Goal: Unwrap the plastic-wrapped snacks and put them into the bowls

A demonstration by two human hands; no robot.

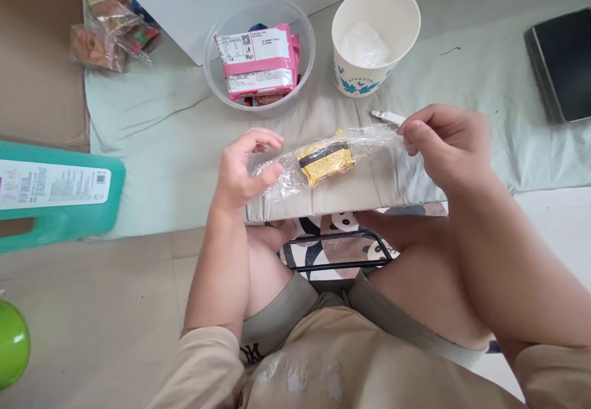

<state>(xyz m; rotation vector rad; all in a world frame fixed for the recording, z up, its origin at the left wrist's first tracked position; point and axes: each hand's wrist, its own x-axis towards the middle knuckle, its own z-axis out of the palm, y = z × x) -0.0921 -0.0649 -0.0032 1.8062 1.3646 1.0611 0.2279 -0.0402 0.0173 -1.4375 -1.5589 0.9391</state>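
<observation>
A clear plastic bag (284, 175) stretches between my two hands above the cloth-covered surface. Inside it is a yellow packet (327, 161) with a dark band across it. My right hand (446, 141) pinches the bag's twisted right end between thumb and fingers. At the left end, my left hand (249, 166) is open, thumb and fingers apart, with the thumb at the bag's edge. A small white-handled tool (390, 117) with a metal tip points left from beside my right fingertips; its far end is hidden, so I cannot tell whether it is held.
Beyond my hands stand a clear round tub (307, 79) of pink-and-white packets (258, 61) and a white paper cup (355, 79) holding crumpled plastic (364, 45). A phone (563, 64) lies right. Left are a teal container (87, 193) and bagged snacks (108, 27).
</observation>
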